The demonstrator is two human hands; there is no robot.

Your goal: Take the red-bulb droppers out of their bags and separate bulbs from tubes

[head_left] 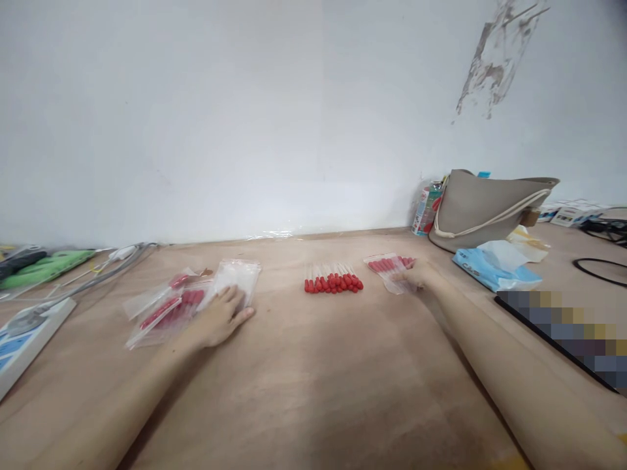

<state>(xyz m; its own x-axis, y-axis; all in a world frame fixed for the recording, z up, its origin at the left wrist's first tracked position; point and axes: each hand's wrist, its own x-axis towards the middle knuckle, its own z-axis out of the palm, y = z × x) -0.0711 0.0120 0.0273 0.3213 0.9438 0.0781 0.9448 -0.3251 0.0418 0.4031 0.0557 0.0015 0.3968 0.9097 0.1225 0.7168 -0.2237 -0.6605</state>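
My left hand (223,320) lies palm down with its thumb apart, resting on a stack of clear zip bags (247,277). Left of it, several clear zip bags with red pieces inside (166,313) overlap on the table. Between my hands, a row of thin pale sticks with red heads (333,282) lies with the heads toward me. My right hand (414,275) grips the right edge of a clear zip bag with red pieces (389,264). That bag lies low over the table; the fingertips are partly hidden.
A power strip (36,339) with cables and a green item (49,267) sit at the left. On the right stand a grey bag with a rope handle (490,209), a bottle (426,209), a blue tissue pack (494,267) and a blurred dark-edged flat item (568,339). The wall (274,117) closes the back.
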